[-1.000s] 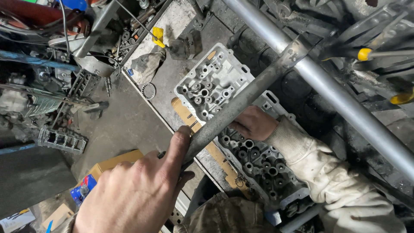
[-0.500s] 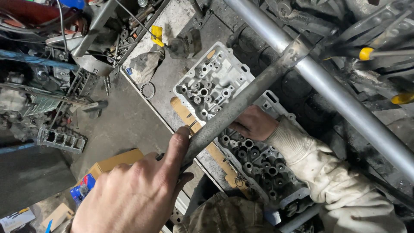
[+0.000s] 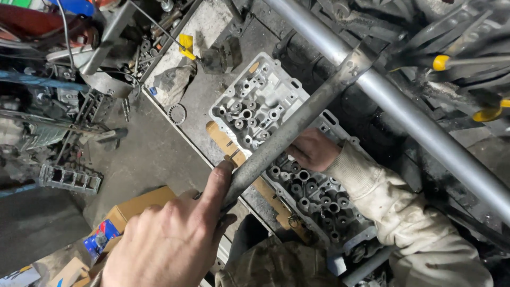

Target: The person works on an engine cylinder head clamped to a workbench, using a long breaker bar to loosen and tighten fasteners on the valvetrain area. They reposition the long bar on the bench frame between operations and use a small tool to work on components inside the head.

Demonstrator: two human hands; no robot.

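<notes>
My left hand (image 3: 170, 239) grips the lower end of a grey metal bar (image 3: 297, 125) that slants up to the right, where it joins a thick silver pipe (image 3: 419, 127). The index finger lies along the bar. Below the bar lies a long aluminium cylinder head (image 3: 265, 106) full of round bores, resting on a strip of cardboard (image 3: 223, 143). My right hand (image 3: 313, 149), in a dirty cream sleeve, reaches under the bar and rests on the middle of the cylinder head. Its fingers are partly hidden by the bar.
A cluttered workbench at left holds metal parts, a small ribbed casting (image 3: 69, 178) and a toothed ring (image 3: 177, 113). A cardboard box (image 3: 133, 210) sits at bottom left. Yellow-handled tools (image 3: 441, 62) lie at upper right. A yellow tag (image 3: 186, 45) lies near the top.
</notes>
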